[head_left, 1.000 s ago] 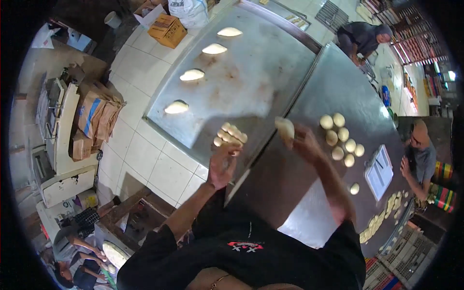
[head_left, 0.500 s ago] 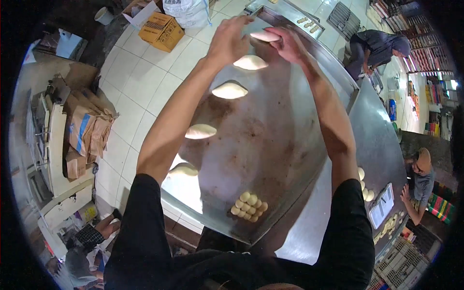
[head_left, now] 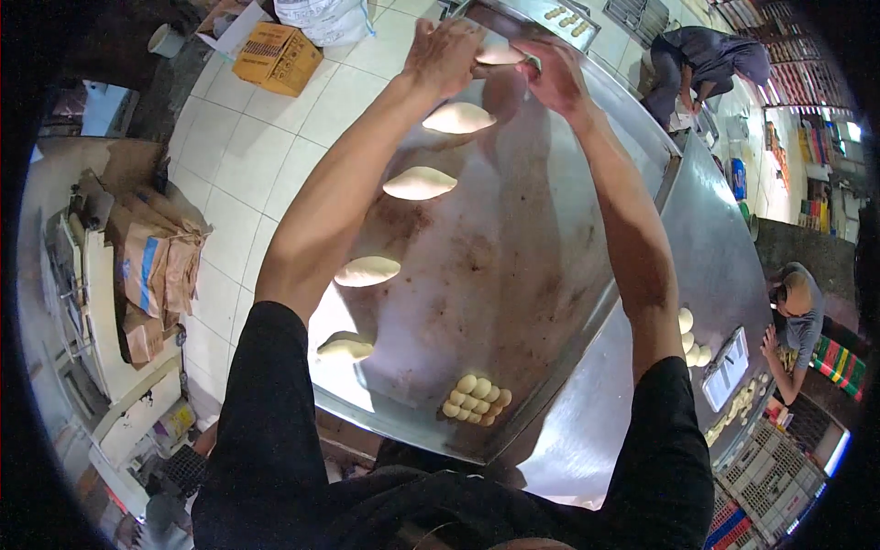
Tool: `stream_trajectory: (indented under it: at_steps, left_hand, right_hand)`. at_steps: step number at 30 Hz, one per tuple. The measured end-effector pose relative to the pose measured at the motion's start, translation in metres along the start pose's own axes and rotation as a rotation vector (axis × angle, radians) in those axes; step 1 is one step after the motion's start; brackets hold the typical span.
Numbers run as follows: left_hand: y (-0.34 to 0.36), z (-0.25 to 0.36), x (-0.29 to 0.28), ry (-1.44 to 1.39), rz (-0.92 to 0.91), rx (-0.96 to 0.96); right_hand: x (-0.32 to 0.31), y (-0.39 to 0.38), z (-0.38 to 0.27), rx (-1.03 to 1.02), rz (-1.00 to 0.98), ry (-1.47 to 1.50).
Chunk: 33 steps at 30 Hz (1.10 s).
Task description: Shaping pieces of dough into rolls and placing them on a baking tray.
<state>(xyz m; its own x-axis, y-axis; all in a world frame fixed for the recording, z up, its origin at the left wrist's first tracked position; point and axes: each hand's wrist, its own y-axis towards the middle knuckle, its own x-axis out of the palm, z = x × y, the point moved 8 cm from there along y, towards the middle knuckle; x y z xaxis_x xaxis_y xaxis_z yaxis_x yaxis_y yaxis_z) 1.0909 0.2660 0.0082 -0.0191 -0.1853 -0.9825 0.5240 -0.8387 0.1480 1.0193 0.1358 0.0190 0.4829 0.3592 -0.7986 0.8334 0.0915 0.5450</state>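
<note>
Cream spindle-shaped dough (head_left: 500, 56) between hands (head_left: 446, 60), brown-stained metal tray (head_left: 522, 247), clustered balls (head_left: 476, 400)

Both bare forearms (head_left: 353, 179) stretch toward the far end of the counter (head_left: 550, 238), the left hand (head_left: 449, 57) by its left edge with fingers curled, the right hand (head_left: 555, 77) facing it, its wrist turned inward.

Cream square floor tiles (head_left: 240, 158) stretch around a brown cardboard box (head_left: 277, 60) and a white plastic sack (head_left: 325, 24), with crumpled brown paper bags (head_left: 151, 261) at left and grey lattice-sided plastic crates (head_left: 768, 469) lower right.
</note>
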Motion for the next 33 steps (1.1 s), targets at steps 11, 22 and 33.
stream_trajectory:
  at_steps: [11,22,33]
  left_hand:
    - [-0.036,-0.002,-0.011,-1.421,-0.201,-0.170]
    - [-0.212,0.055,-0.046,-0.486,0.204,-0.038]
    - [-0.213,0.065,-0.028,-0.016,0.072,-0.004]
  right_hand:
    - [-0.054,-0.048,-0.076,0.288,0.283,0.220]
    - [-0.248,-0.410,-0.234,1.278,0.284,0.151]
    - [-0.367,-0.510,-0.310,1.277,0.375,-0.072]
